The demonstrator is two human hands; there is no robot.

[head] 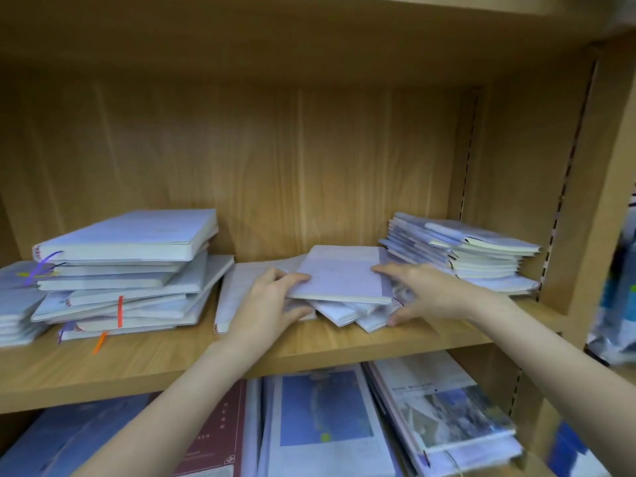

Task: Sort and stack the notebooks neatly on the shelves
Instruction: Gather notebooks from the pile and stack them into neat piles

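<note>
Both hands reach into a wooden shelf (344, 342) and grip a small heap of notebooks in its middle. The left hand (272, 301) clasps the near left edge of the top lilac notebook (340, 275), its fingers curled over the cover and its thumb lower, against the white notebooks (347, 313) that lie skewed beneath. The right hand (423, 292) holds the heap's right side, fingers spread on the lilac cover's right edge and thumb pressed low against the bottom books. The lilac notebook lies flat on top, tilted a little askew from those under it.

To the left, just beside the heap, a white notebook (234, 294) lies flat on the shelf, and past it stands a tall uneven stack of pale notebooks (127, 270) with orange and purple ribbons hanging out. To the right, a lower stack of thin notebooks (464, 253) sits near the shelf's side wall. On the shelf below lie larger books, among them a blue-covered one (323, 407) and a dark red one (220, 438).
</note>
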